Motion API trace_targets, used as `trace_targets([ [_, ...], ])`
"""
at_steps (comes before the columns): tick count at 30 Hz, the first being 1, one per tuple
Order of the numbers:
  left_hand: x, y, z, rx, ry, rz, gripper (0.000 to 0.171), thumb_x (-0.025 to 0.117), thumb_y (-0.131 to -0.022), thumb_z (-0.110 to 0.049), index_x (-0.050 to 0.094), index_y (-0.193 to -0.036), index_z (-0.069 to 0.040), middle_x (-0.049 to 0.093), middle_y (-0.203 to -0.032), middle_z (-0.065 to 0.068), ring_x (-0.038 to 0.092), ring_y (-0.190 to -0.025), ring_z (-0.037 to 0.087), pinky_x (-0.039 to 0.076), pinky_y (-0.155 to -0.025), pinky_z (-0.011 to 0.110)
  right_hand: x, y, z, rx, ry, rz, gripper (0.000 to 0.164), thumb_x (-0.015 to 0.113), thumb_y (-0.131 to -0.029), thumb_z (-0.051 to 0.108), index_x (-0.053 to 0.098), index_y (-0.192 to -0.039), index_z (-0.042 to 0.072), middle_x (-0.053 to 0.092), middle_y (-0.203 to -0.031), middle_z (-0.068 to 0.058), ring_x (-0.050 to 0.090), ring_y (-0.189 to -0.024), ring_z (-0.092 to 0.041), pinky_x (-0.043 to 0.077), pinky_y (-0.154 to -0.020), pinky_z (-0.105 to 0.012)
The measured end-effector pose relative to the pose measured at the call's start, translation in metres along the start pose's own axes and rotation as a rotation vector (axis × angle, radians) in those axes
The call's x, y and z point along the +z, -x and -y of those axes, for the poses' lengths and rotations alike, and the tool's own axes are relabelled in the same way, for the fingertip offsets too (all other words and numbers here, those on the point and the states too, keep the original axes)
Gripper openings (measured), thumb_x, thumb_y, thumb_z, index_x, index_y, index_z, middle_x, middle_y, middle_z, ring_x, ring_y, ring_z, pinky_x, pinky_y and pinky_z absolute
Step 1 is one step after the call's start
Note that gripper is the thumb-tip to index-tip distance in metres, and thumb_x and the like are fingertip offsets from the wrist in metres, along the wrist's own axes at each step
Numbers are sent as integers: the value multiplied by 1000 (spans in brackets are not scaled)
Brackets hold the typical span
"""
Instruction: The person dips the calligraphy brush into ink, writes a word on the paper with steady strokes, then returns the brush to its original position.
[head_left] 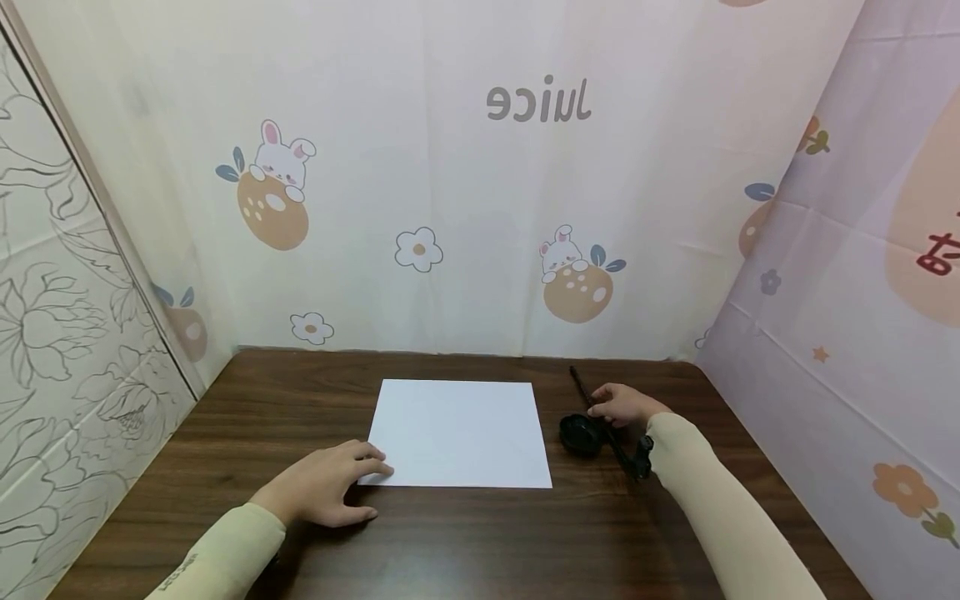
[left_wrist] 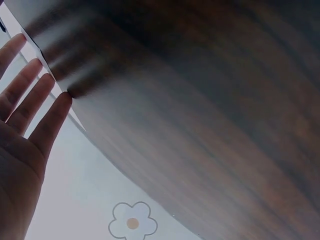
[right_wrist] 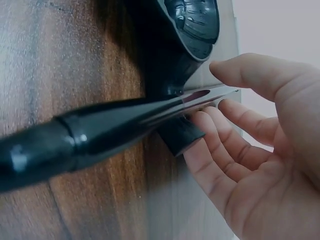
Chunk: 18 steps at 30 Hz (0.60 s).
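- Head view: my two hands are well apart over one brown table (head_left: 465,529).
- One white sheet (head_left: 459,433) lies between them; my left hand (head_left: 326,485) spreads its fingers over the corner nearest it.
- One black stick (right_wrist: 107,130) passes by the fingertips of my right hand (head_left: 626,406), thumb and fingers parted about it.
- One black dish (head_left: 581,436) sits just left of those fingertips.

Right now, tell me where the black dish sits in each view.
Head: the black dish is right of the paper, below-left of the right hand.
Left wrist: not identifiable; the dark sliver at upper left is too small to tell.
Right wrist: dish at top, right of centre, partly cut off.
Shared landmark: the brown table.
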<state>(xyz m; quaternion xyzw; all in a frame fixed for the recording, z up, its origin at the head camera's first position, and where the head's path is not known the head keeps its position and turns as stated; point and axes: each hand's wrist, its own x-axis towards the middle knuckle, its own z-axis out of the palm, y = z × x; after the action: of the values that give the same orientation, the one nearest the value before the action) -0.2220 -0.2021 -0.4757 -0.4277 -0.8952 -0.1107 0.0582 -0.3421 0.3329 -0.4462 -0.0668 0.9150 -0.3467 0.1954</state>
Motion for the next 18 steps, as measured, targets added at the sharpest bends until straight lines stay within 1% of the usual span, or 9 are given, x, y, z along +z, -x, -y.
trace_targets([
  [11, 4, 0, 3, 23, -18, -31, 47, 76, -84, -43, 68, -124, -22, 58, -126, 0, 60, -110, 17, 54, -85, 38, 3, -4, 0, 20, -31, -4, 53, 62, -96, 9, 42, -137, -16, 62, -113, -23, 61, -102, -35, 54, -84, -46],
  [15, 4, 1, 3, 27, -19, -39, 47, 77, -84, -43, 68, -124, -21, 58, -126, 1, 60, -110, 17, 54, -84, 38, 3, -3, 1, 17, -41, -7, 51, 61, -96, 7, 41, -138, -15, 63, -111, -21, 61, -100, -33, 54, -83, -46],
  [18, 3, 1, 2, 26, -19, -36, 47, 76, -85, -43, 67, -125, -21, 58, -126, 1, 60, -110, 17, 54, -84, 38, 2, -3, 2, 10, -37, -8, 51, 61, -96, 6, 41, -138, -16, 63, -113, -23, 61, -100, -32, 54, -83, -46],
])
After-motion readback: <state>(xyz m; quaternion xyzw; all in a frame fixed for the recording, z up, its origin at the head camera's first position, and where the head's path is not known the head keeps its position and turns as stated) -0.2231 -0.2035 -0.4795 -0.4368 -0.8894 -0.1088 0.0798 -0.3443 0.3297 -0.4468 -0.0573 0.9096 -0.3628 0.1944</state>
